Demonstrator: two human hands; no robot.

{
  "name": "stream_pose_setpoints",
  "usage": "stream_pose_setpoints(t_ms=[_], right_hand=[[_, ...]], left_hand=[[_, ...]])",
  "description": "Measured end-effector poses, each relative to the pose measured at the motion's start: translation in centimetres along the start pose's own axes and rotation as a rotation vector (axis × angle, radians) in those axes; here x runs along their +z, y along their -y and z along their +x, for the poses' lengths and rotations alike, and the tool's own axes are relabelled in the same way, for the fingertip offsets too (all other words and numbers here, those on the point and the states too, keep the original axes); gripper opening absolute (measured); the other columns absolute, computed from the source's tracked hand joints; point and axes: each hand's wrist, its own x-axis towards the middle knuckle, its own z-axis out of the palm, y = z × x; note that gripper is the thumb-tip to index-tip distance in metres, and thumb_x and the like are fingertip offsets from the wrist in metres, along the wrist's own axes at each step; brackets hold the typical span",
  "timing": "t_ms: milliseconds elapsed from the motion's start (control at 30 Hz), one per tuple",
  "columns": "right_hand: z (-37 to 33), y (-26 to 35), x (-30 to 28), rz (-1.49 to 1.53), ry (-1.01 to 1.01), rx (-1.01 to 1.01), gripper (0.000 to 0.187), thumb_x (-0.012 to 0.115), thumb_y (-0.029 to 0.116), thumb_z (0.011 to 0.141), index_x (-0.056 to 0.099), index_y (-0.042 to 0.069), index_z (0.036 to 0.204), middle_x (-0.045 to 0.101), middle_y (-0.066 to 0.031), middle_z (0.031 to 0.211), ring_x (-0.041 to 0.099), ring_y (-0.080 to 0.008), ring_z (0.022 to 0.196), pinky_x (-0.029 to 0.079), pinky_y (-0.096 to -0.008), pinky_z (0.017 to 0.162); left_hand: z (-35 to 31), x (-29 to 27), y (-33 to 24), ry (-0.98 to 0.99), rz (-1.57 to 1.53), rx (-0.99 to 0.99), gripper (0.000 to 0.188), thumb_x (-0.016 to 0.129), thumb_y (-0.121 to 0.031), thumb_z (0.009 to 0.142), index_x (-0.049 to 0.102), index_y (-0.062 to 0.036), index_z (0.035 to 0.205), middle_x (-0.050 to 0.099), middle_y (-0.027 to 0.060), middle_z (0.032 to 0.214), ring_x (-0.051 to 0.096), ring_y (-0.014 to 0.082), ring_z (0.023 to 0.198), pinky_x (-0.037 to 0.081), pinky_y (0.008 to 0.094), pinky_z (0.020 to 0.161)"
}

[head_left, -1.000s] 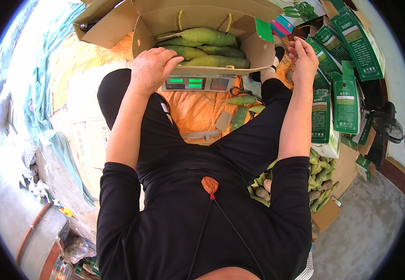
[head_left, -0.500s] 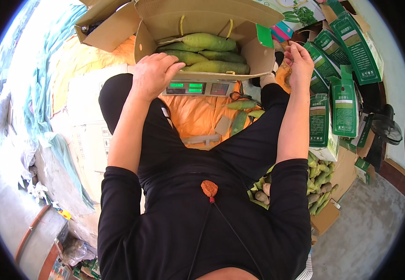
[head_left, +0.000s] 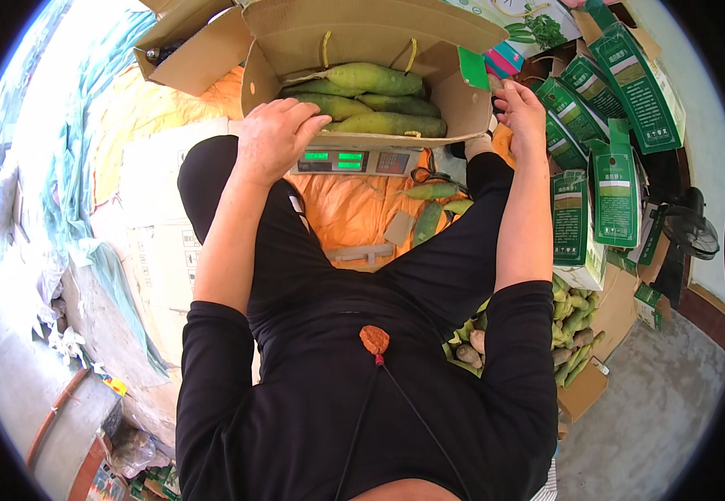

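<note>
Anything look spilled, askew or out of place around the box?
A few green vegetables lie loose on the orange sheet near the scale, outside the box; slightly odd, since others lie together inside. I see no obvious damage.

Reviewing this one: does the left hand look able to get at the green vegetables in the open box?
Probably yes: the left hand is at the near rim of the box, close beside the green vegetables, and no flap covers them from above.
</note>
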Motion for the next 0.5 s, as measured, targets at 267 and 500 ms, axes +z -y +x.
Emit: stream_pose_setpoints(t_ms=[267,500], right_hand=[[0.57,-0.67,0.62,-0.048,0.038,0.057,0.031,0.058,0.031,0.087,0.060,0.008,0.107,0.063,-0.0004,0.093,0.056,-0.0100,0.080,0.045,-0.0280,0.068],[0.48,-0.57,1.03,-0.075,0.038,0.095,0.032,0.058,0.033,0.088,0.059,0.009,0.110,0.062,0.0001,0.093,0.056,-0.0105,0.082,0.044,-0.0289,0.069]], left_hand=[[0.17,-0.18,-0.20,-0.035,-0.073,-0.060,0.019,0.063,-0.025,0.080,0.065,-0.0065,0.078,0.060,0.0068,0.069,0.059,0.0266,0.068,0.047,0.0376,0.061],[0.11,-0.25,-0.17,-0.057,-0.110,-0.082,0.018,0.063,-0.024,0.080,0.065,-0.0064,0.079,0.060,0.0069,0.070,0.059,0.0267,0.067,0.047,0.0372,0.060]])
